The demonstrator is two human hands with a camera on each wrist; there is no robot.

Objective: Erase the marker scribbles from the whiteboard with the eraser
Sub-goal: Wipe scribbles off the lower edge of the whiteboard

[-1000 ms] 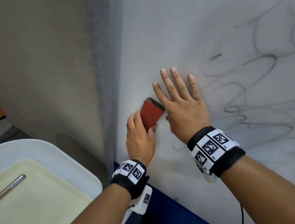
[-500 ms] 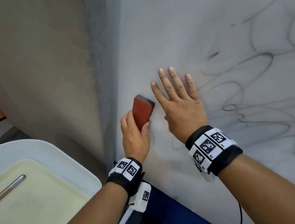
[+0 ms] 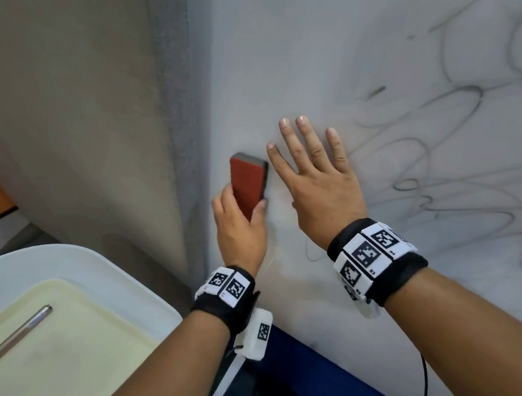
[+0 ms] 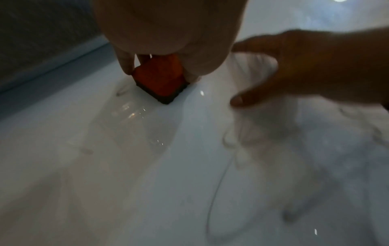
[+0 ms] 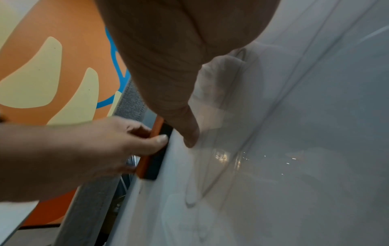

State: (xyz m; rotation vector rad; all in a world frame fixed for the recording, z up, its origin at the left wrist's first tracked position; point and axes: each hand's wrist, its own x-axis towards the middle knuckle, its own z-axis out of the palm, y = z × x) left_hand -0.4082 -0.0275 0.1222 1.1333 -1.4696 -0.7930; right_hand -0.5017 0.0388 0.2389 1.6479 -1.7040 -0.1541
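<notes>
Two hands | left hand [image 3: 240,228] fingers hold eraser [image 3: 247,187] | right hand [image 3: 319,185] splayed; pen [image 3: 7,344] head-view only

Pen [image 3: 5,343] on white tray [image 3: 108,273]

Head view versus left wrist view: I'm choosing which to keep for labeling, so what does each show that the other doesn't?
Only the head view shows the pen lying in the white tray, both wristbands, and the dark scribbles spread across the board's right side. Only the left wrist view shows the eraser's dark felt edge meeting the whiteboard. Both show the left hand gripping the red eraser and the right hand flat on the board.
</notes>
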